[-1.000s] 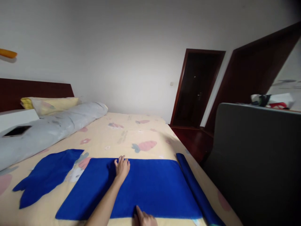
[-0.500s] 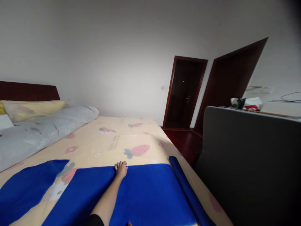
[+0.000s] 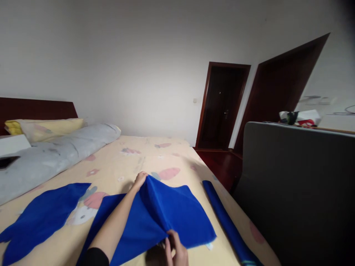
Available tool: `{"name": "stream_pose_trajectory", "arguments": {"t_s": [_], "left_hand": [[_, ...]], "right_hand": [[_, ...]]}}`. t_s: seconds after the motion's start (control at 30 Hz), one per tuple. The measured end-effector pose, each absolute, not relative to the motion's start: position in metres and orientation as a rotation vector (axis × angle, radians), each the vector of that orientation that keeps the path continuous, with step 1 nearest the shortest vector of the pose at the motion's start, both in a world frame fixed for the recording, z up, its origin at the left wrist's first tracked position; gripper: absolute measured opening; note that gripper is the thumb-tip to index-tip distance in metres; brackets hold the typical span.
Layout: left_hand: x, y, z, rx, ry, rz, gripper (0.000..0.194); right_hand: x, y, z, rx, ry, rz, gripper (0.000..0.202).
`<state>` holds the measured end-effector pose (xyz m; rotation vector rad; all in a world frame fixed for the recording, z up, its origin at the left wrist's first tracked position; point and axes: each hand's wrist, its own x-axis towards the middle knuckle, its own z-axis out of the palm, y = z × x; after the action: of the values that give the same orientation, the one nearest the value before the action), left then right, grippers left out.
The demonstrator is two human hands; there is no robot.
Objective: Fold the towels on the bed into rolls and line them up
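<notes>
A bright blue piece of cloth (image 3: 185,210) is partly lifted off the bed in front of me, with a ridge of folds running between my hands. My left hand (image 3: 141,180) pinches its far edge and holds it up. Nearer to me, my right hand (image 3: 176,250) grips the near edge between thumb and fingers. Under that edge, by the right fingers, is a dark patch I cannot make out. To the left lies another blue cloth piece (image 3: 44,218), flat and irregular in outline. A long roll of blue cloth (image 3: 226,218) rests along the right side.
The bed (image 3: 155,147) has a cream sheet with a carrot pattern. A grey bolster-like bundle (image 3: 69,146) and a yellow pillow (image 3: 58,127) lie at the left. A dark grey panel (image 3: 294,184) stands right of the bed, small items behind its top. Doors (image 3: 224,107) are beyond.
My left hand went from resting on the flat cloth to pulling its far edge up. My right hand came into view and took the near edge. The view shifted slightly.
</notes>
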<state>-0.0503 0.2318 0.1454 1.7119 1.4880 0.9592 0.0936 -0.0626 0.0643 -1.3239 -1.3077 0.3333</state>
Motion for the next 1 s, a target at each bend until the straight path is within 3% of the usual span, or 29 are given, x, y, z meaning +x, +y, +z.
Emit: {"name": "stream_pose_trajectory", "arguments": {"t_s": [0.1,0.3,0.53,0.73,1.0], "left_hand": [[-0.078,0.229,0.181,1.569,1.347,1.142,0.035],[-0.133,0.199,0.244,1.399,1.110,1.344,0.030],[-0.169,0.143,0.297,1.456,0.929,1.300,0.046],[-0.178,0.120,0.316,1.510,0.875,1.317,0.048],[-0.176,0.120,0.320,1.525,0.905,1.429,0.045]], "right_hand": [[0.109,-0.046,0.107,-1.155,-1.172,0.564,0.029],[0.155,0.007,0.186,-1.055,-0.952,0.682,0.041],[0.202,0.046,0.260,-1.030,-1.119,0.798,0.057],[0.217,0.063,0.283,-1.020,-1.088,0.718,0.048],[0.217,0.072,0.290,-1.021,-1.175,0.695,0.058]]}}
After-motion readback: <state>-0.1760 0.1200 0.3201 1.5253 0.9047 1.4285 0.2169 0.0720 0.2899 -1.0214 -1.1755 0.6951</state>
